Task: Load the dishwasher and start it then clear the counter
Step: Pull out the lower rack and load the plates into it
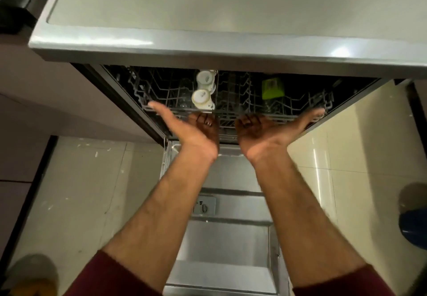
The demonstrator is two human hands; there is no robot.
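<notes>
The dishwasher stands open under the grey counter, its steel door folded down toward me. The upper wire rack is partly slid out. In it sit two white cups, clear glasses and a green cup. My left hand and my right hand are palm up at the rack's front edge, thumbs spread outward, fingers curled under the front rail. The fingertips are in shadow.
A detergent dispenser with a dial sits in the door's inner face. Cream floor tiles lie on both sides. A dark blue object is at the right edge and brown cabinet fronts at the left.
</notes>
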